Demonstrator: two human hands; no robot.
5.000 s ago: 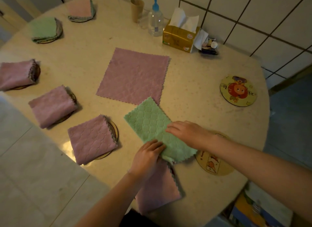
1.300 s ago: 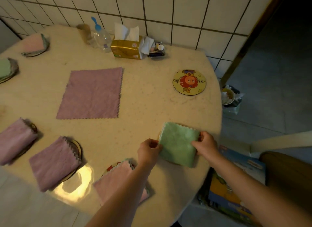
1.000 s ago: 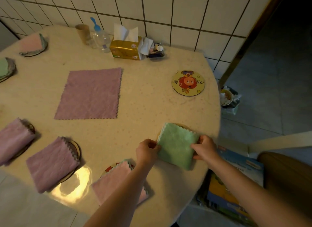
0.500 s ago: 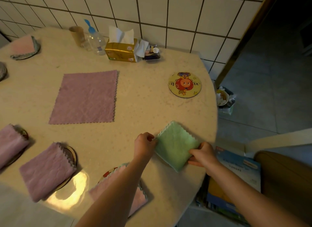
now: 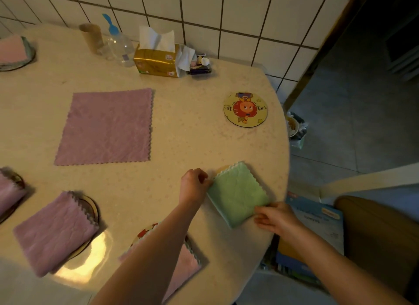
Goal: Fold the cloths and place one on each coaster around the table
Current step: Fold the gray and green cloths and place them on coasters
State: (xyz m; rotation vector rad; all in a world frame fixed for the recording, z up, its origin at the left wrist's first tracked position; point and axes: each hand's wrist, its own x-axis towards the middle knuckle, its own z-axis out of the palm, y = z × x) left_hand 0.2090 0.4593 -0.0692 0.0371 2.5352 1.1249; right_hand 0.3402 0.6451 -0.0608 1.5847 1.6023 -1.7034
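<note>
- Head view, progress: my left hand (image 5: 193,184) has curled fingers pinching the left edge of the folded green cloth (image 5: 237,193); my right hand (image 5: 275,217) pinches its near right corner, thumb on top; the cloth lies flat on a coaster whose pale rim (image 5: 223,168) peeks out at the far corner, close to the table (image 5: 192,134) edge; I judge this placement nearly finished, only squaring left
- Left of the green cloth: a folded purple cloth (image 5: 54,232) sits on its coaster, round rim showing at its right side; another folded purple one (image 5: 181,262) lies partly under my left forearm, coaster barely visible; farther left a third purple fold (image 5: 9,191) is cut by the frame; far back left, a pink folded cloth (image 5: 12,50) on a coaster
- Remaining: the cartoon coaster (image 5: 245,109), beyond the green cloth, is bare; the unfolded purple cloth (image 5: 106,126) lies spread flat, up and left of the green one; I judge that one fold and one placement remain, as far as this view shows
- Materials: cloths look plush, quilted microfibre with zigzag pinked edges, soft and limp; folded ones are thick squares; coasters are thin rigid discs, printed; table top is smooth, speckled cream, glossy where light reflects
- Behind the spread cloth, at the tiled wall: gold tissue pack (image 5: 158,61), clear bottle (image 5: 120,47) with blue cap, paper cup (image 5: 91,40)
</note>
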